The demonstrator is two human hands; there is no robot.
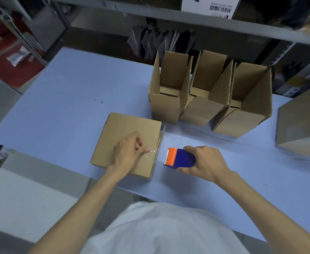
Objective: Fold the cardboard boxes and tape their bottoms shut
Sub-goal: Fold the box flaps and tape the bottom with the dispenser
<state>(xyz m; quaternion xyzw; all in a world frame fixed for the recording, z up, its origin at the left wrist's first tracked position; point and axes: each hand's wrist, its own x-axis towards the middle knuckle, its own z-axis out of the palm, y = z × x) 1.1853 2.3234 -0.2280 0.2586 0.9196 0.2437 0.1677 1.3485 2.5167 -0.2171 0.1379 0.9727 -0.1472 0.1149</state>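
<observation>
cardboard box (pixel 128 125) under left hand (pixel 126 153), straight finger on tape (pixel 152 152); right hand's (pixel 207 164) fingers (pixel 188 169) around tape dispenser (pixel 180 157)

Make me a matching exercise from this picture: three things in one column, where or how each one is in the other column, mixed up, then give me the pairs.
Things
1. tape dispenser
2. box nearest the person
3. three upright boxes

States
A. standing open-topped in a row at the far side of the table
B. gripped by the right hand
C. closed side up, the left hand pressing clear tape onto it

Pairs: 1-B, 2-C, 3-A
</observation>
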